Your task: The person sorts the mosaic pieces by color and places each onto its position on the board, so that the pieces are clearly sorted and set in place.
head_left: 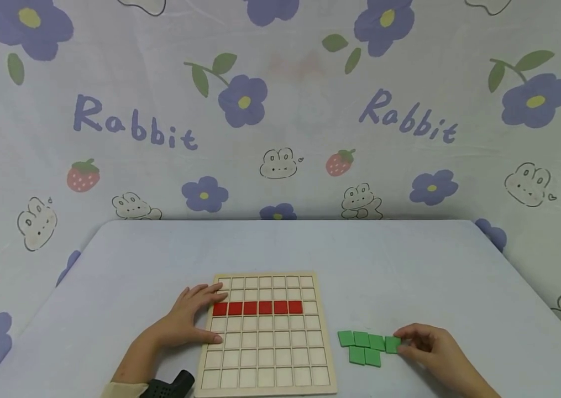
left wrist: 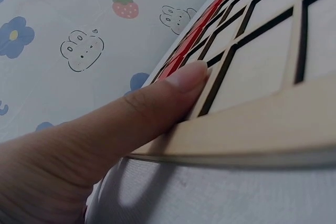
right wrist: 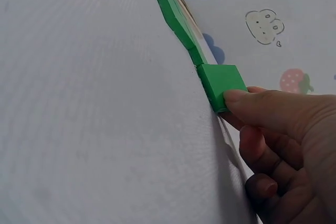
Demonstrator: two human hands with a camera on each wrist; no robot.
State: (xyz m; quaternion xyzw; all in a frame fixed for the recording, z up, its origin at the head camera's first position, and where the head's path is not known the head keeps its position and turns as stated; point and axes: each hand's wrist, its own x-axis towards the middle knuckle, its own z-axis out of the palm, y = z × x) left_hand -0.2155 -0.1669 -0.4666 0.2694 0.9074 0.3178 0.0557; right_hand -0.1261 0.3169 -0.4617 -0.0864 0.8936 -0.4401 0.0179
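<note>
A wooden grid board point(head_left: 266, 373) lies on the table with a row of red tiles point(head_left: 265, 307) in its third row from the far side. My left hand point(head_left: 185, 315) rests at the board's left edge, fingers spread and thumb on the frame; in the left wrist view the thumb point(left wrist: 157, 95) lies across the rim. To the right of the board, my right hand point(head_left: 431, 348) pinches a green tile point(right wrist: 223, 80) between thumb and forefinger, one side tilted up. It sits at the right end of a cluster of green tiles point(head_left: 361, 339).
A dark device point(head_left: 173, 385) is at my left wrist, close to the board's near left corner. The table point(head_left: 280, 243) is covered in white, and a patterned cloth point(head_left: 290, 121) with flowers and rabbits hangs behind it.
</note>
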